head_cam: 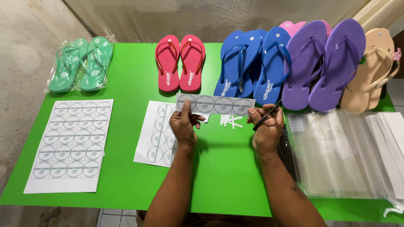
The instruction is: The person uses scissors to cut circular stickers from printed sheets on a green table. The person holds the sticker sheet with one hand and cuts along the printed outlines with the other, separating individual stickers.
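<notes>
Just above the middle of the green table (126, 185), both hands are up and working one piece of paper. The left hand (183, 126) pinches the left end of a long strip of round labels (215, 104), thumb on top, fingers curled beneath. The right hand (266, 130) meets the strip's right end with small dark scissors (266, 117) in its closed fingers; whether the blades are spread or shut, I cannot tell. The strip runs left to right, held level between the two hands, so its long axis lies straight across from one grip to the other. It is grey-white with a single row of printed circles.

Under the left hand lies a partly cut label sheet (155, 138), and white offcuts (230, 122) sit between the hands. A full label sheet (69, 145) lies further left, clear plastic bags (336, 155) to the right. Beyond, along the far edge: bagged green flip-flops (82, 63), a red pair (180, 63), blue ones (252, 63), purple ones (324, 63) and tan ones (370, 71).
</notes>
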